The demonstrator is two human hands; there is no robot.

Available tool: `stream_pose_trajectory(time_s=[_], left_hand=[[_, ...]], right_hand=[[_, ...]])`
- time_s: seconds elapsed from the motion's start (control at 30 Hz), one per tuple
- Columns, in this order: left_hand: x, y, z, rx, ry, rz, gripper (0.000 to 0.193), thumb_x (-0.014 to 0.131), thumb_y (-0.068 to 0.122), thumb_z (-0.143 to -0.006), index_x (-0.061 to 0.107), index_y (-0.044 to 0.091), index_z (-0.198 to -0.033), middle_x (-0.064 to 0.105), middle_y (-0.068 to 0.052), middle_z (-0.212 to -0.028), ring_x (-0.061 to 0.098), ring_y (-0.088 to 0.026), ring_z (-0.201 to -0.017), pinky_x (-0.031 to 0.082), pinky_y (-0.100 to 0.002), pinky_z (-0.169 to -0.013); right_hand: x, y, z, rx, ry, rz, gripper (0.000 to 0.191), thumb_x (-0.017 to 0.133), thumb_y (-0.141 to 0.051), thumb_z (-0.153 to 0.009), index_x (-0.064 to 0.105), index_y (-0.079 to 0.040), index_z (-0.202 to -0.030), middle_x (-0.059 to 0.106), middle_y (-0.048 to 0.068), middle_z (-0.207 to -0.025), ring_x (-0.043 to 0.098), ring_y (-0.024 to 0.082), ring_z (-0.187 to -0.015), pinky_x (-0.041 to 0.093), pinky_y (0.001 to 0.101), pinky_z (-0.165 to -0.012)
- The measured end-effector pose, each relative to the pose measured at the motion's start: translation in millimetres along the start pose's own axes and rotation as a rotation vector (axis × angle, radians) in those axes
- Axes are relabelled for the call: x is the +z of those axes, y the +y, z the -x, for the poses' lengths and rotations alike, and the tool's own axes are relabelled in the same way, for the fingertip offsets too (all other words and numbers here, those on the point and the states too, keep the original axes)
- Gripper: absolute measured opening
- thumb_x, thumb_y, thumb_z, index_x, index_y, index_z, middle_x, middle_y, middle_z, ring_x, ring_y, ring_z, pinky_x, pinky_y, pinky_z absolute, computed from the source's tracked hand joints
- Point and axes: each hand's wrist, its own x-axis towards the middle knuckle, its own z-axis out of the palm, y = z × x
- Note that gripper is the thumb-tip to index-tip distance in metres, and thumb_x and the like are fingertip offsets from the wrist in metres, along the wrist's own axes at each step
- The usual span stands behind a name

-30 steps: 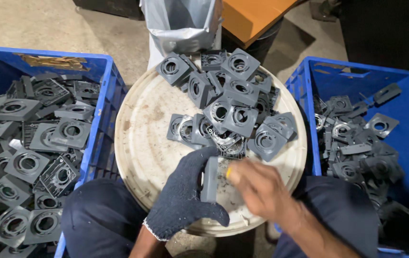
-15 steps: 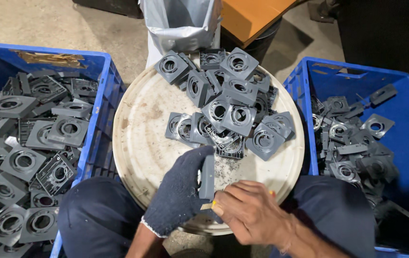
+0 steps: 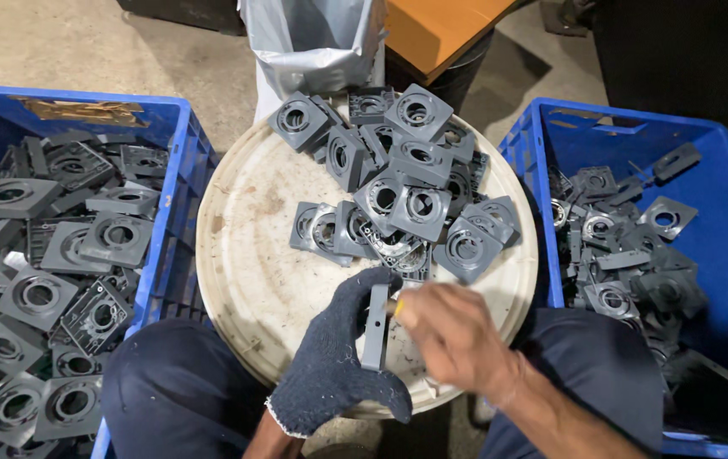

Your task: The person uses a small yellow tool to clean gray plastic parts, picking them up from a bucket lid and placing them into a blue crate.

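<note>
Right now, held part: a dark grey square plastic plate [image 3: 376, 326], stood on edge between both hands, above the near rim of the round off-white plastic lid [image 3: 245, 255] that serves as a work surface
How it handles: looks light and stiff, a moulded piece with thin edges; probably not fragile, though the smooth faces could slip in a bare grip; the flat faces or opposite edges look like the surest places to hold
Left hand: the left hand [image 3: 334, 357], in a dark blue knitted glove, is curled around the plate from the left, thumb up along one face, fingers closed on it
Right hand: the bare right hand [image 3: 453, 336] meets the plate's upper right edge with its fingertips drawn narrow; a small yellowish thing shows at the fingertips, too blurred to identify, so whether they pinch the plate or only touch it I cannot tell
Pile on lid: a heap of similar grey square plates with round central holes [image 3: 406, 183] lies on the far half, apart from the hands
Left side: a blue plastic crate [image 3: 168, 161], crowded with the same grey plates
Right side: a second blue plastic crate [image 3: 721, 221], holding fewer plates and flat scraps
Beyond the lid: a grey plastic bag [image 3: 313, 38] and an orange board [image 3: 436, 25]
</note>
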Motion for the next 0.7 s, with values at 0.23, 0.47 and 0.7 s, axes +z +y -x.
stream_pose_trajectory(time_s=[0.23,0.47,0.7], left_hand=[[-5.3,-7.7,3.1,0.094,0.020,-0.009,0.121,0.103,0.021,-0.050,0.042,0.006,-0.153,0.066,-0.013,-0.142,0.065,-0.026,-0.131,0.052,-0.037,-0.112],[6.3,-30.4,-3.8,-0.057,0.183,0.388,0.077,0.067,0.008,-0.085,0.045,0.007,-0.158,0.067,-0.014,-0.127,0.065,-0.021,-0.083,0.057,-0.037,-0.072],[4.5,-17.3,-4.2,0.301,0.382,-0.378,0.091,0.079,0.039,-0.072,0.045,0.000,-0.147,0.055,-0.027,-0.129,0.056,-0.035,-0.116,0.051,-0.040,-0.093]], right_hand=[[-3.6,-29.0,18.6,-0.256,-0.032,-0.102,0.014,0.061,-0.010,-0.098,0.065,0.003,-0.097,0.064,0.013,-0.080,0.062,0.026,-0.066,0.049,0.0404,-0.064],[-9.6,-30.5,6.7,-0.269,0.021,-0.020,0.044,0.074,-0.033,-0.084,0.063,0.004,-0.103,0.061,0.015,-0.082,0.061,0.026,-0.064,0.047,0.0363,-0.057],[16.5,-5.0,21.8,0.206,0.062,-0.164,0.016,0.069,-0.016,-0.088,0.064,-0.001,-0.088,0.055,0.005,-0.071,0.053,0.011,-0.056,0.037,0.0280,-0.051]])
